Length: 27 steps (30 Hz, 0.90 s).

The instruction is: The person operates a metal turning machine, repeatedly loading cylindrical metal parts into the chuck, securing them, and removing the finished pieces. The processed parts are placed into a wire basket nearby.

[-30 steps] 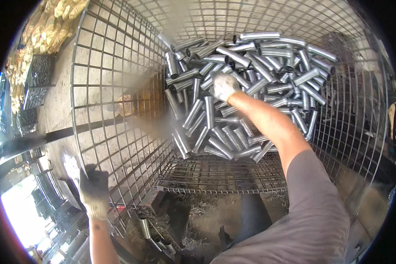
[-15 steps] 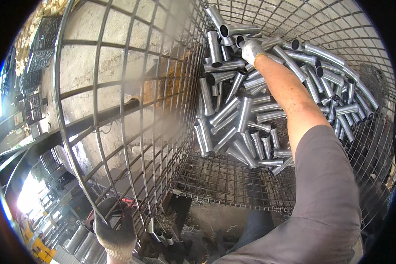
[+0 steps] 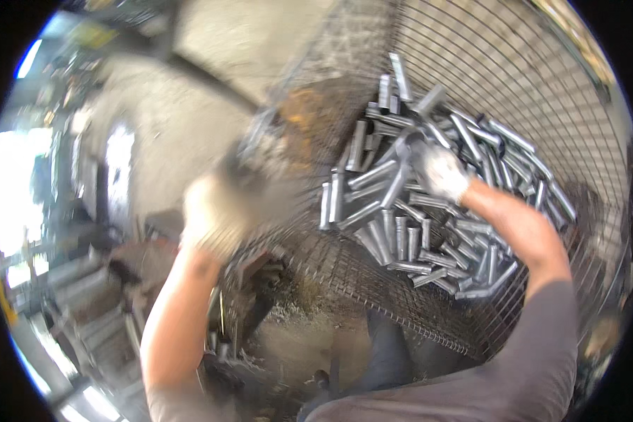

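Observation:
A tall wire mesh cage (image 3: 520, 63) holds a heap of short grey metal tubes (image 3: 401, 232). My right hand (image 3: 439, 172), in a pale work glove, reaches over the cage's front edge into the top of the heap, its fingers curled around a tube. My left hand (image 3: 214, 214), also gloved and heavily blurred, is raised against the cage's left mesh wall and looks closed on its edge. Both forearms are bare, and a grey sleeve covers my right upper arm.
A pale concrete floor (image 3: 162, 119) lies left of the cage. Blurred metal racks and parts (image 3: 84, 302) stand at the lower left, beside a bright opening. Metal shavings and debris (image 3: 295, 309) lie below the cage's front.
My head has swung, so the cage now sits to the right. My left hand has risen from low down to the cage's left wall. My right hand has stayed in the tube heap.

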Each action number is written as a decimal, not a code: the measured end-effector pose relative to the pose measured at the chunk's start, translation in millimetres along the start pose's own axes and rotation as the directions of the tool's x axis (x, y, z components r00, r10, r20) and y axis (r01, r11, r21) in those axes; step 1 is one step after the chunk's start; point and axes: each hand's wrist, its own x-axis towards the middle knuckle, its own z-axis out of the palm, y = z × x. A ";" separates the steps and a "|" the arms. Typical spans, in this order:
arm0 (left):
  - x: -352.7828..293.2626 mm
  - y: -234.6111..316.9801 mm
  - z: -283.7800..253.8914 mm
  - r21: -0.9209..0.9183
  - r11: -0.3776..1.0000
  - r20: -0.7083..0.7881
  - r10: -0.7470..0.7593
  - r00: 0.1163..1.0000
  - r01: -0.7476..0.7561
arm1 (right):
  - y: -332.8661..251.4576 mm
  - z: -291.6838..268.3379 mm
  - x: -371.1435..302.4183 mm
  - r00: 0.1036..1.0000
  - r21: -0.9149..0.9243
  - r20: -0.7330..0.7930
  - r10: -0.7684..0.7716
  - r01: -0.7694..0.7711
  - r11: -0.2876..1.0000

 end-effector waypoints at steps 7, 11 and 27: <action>-174.3 -68.7 18.5 -0.176 0.858 -0.215 0.445 0.869 -0.482 | -313.0 -118.8 -162.5 0.940 0.448 -0.019 -0.340 0.312 0.838; -379.6 -226.3 92.4 -0.723 0.683 0.425 0.556 0.715 -0.102 | -482.2 -147.0 -207.3 0.692 0.568 0.004 -0.722 0.593 0.571; -1163.2 -480.9 91.2 -0.921 -0.009 0.202 -0.866 0.457 0.389 | -1086.8 -94.5 -379.8 0.268 0.582 -0.025 -0.963 0.787 0.204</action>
